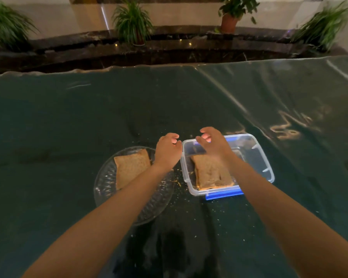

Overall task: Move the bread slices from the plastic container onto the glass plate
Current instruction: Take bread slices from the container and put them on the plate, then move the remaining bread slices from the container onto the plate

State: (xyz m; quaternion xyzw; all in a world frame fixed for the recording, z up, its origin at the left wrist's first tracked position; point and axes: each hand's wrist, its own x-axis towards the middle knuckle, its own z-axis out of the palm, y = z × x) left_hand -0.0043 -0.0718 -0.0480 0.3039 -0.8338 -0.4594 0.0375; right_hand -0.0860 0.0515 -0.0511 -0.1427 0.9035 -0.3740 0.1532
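Observation:
A round glass plate lies on the dark green table, with one brown bread slice on it. To its right stands a clear plastic container with blue clips, holding a stack of bread slices in its near half. My left hand hovers between plate and container, fingers loosely curled, holding nothing. My right hand is above the container's far left part, fingers apart and empty, somewhat blurred.
Crumbs are scattered on the shiny plastic-covered tablecloth around the plate and container. Beyond the table's far edge runs a dark marble ledge with several potted plants.

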